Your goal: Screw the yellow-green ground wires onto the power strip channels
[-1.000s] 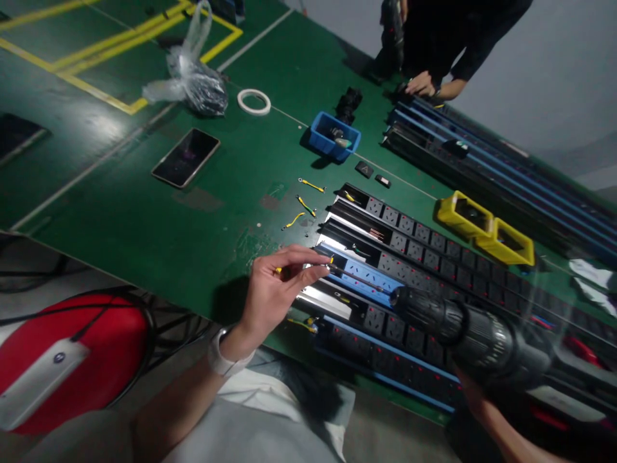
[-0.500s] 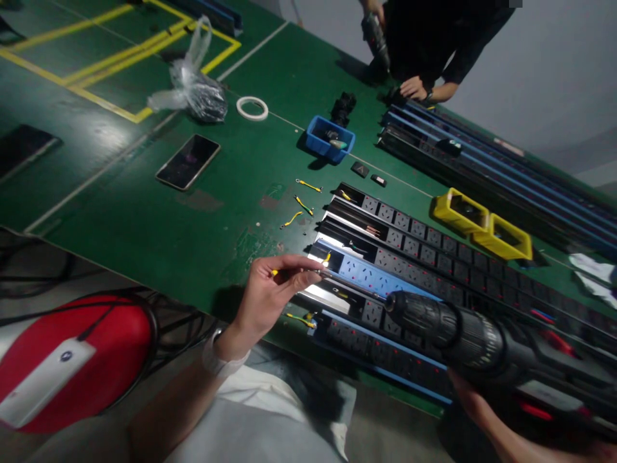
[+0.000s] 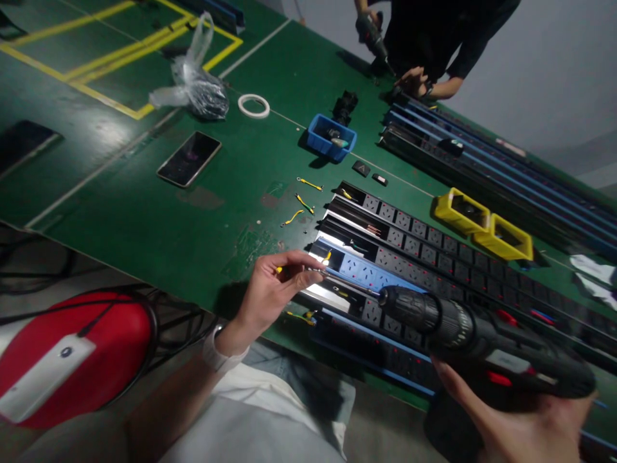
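Note:
My right hand point(image 3: 535, 421) grips a black cordless drill point(image 3: 453, 321) that points left over the power strips. Its long thin bit reaches toward the fingertips of my left hand point(image 3: 274, 286). Thumb and forefinger of that hand are pinched together at the bit's tip, and a bit of short yellow wire point(image 3: 278, 270) shows between them. Anything tiny at the tip is too small to make out. Below lie several black power strips point(image 3: 424, 257) and a blue power strip point(image 3: 369, 273), with open left ends where short wires show.
Loose yellow-green wires point(image 3: 304, 204) lie left of the strips. Beyond are a blue bin point(image 3: 321, 145), yellow bins point(image 3: 463, 218), a tape roll point(image 3: 253, 106), a phone point(image 3: 189, 159) and a plastic bag point(image 3: 200, 93). Across the green table, a co-worker's hand point(image 3: 412, 82) works beside another drill point(image 3: 371, 35).
My right hand has brought the drill slightly left, and more of that hand now shows. My left hand stays pinched in nearly the same place. The co-worker's hand has shifted slightly.

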`<state>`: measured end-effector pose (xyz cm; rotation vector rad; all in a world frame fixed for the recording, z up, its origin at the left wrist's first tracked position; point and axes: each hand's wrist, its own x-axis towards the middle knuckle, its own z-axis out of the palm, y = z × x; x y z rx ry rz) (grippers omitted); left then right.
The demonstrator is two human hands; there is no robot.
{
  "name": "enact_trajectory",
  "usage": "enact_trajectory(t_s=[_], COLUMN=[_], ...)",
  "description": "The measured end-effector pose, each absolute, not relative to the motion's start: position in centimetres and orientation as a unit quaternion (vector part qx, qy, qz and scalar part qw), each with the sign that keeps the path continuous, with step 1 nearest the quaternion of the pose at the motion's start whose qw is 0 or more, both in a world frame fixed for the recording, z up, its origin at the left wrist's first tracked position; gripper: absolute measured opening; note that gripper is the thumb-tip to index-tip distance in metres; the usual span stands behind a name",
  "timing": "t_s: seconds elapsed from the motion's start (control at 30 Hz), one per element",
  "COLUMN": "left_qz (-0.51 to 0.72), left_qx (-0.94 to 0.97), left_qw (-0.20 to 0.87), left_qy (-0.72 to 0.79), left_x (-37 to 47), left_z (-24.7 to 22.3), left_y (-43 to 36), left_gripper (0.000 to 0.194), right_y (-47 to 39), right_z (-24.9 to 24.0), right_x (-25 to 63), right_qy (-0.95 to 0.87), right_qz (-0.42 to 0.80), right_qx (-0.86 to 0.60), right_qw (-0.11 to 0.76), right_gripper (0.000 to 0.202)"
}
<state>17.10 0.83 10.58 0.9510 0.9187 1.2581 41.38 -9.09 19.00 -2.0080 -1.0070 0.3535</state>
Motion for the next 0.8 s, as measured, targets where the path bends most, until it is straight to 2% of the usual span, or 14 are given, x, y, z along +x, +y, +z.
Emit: enact_trajectory(t_s=[0.17,0.3,0.43,0.53,0.63,0.8], left_qz=[0.534,0.498,0.469,0.453,0.44,0.376], left_qx=[0.427,0.452,0.431,0.362,0.328,0.415], left_qw=[0.587,0.582,0.609,0.662,0.692,0.682], left_qy=[0.433,0.457,0.472,0.475,0.469,0.47], left_x=[17.0,17.5,17.7,16.6,14.8,13.2], left_z=[11.0,10.5,8.6,6.8,5.0,2.8], left_y=[1.3,1.5,1.1,0.9,1.6,3.6], left_gripper=[0.024,0.03,0.047,0.046,0.048,0.05], right_y=[-8.6,-7.7,-6.3,-5.3,-4.4,-3.2], right_z=[17.6,16.5,15.8,15.5,15.3,14.3], right_x=[41.9,42.4,42.3,42.6,43.1,44.1], right_qy=[-0.348,-0.363,-0.319,-0.287,-0.264,-0.297], right_qz=[0.188,0.201,0.242,0.242,0.23,0.236], right_qx=[-0.807,-0.801,-0.814,-0.822,-0.836,-0.838], right_qw=[0.439,0.432,0.421,0.428,0.423,0.392], right_gripper=[0.105,0.105,0.105,0.107,0.101,0.083])
